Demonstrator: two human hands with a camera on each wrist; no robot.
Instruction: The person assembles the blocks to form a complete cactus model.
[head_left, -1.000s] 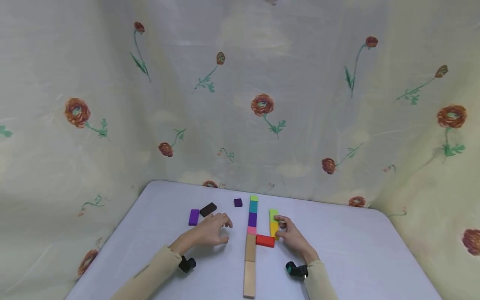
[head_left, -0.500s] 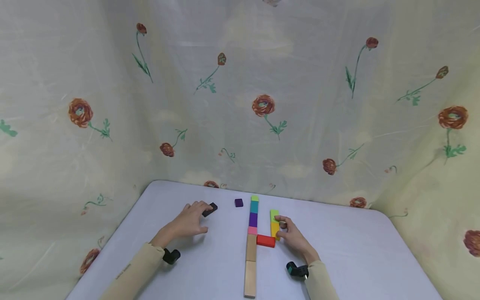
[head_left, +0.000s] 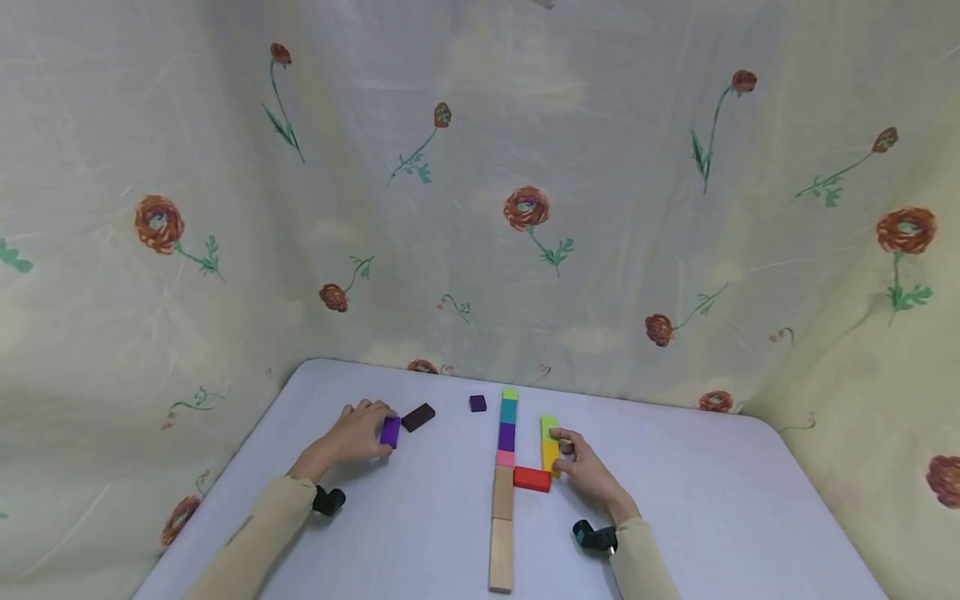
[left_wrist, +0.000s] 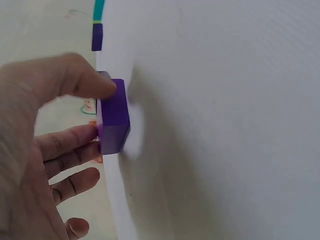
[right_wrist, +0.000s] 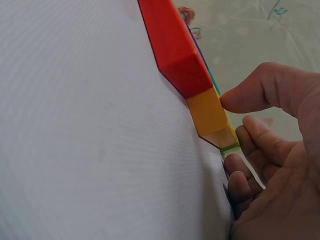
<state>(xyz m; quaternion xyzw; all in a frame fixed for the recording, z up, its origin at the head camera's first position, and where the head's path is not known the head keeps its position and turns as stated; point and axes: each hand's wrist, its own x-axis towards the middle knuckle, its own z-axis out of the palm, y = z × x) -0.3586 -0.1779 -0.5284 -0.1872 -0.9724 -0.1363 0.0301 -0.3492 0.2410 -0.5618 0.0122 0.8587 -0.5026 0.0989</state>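
At the left of the table, my left hand (head_left: 348, 435) pinches a purple block (head_left: 391, 432), with its thumb on one end and fingertips at the other. In the left wrist view the thumb presses on the purple block (left_wrist: 115, 107), and the other fingers curl behind it. My right hand (head_left: 588, 479) has its thumb and fingertips on a yellow block (head_left: 551, 456) and a lime block (head_left: 548, 427) laid end to end. The right wrist view shows the thumb at the edge of the yellow block (right_wrist: 207, 112), beside a red block (right_wrist: 180, 55).
A column of blocks runs down the table's middle: lime (head_left: 510, 394), teal (head_left: 508, 411), purple (head_left: 507, 437), pink (head_left: 506, 458), then two plain wooden blocks (head_left: 502, 492). A dark brown block (head_left: 418, 417) and small dark purple cube (head_left: 477, 403) lie left of it. Floral cloth (head_left: 480, 250) hangs behind.
My left hand has moved left, past the dark brown block, and taken hold of the purple block. The right hand stays in place at the yellow and lime blocks.
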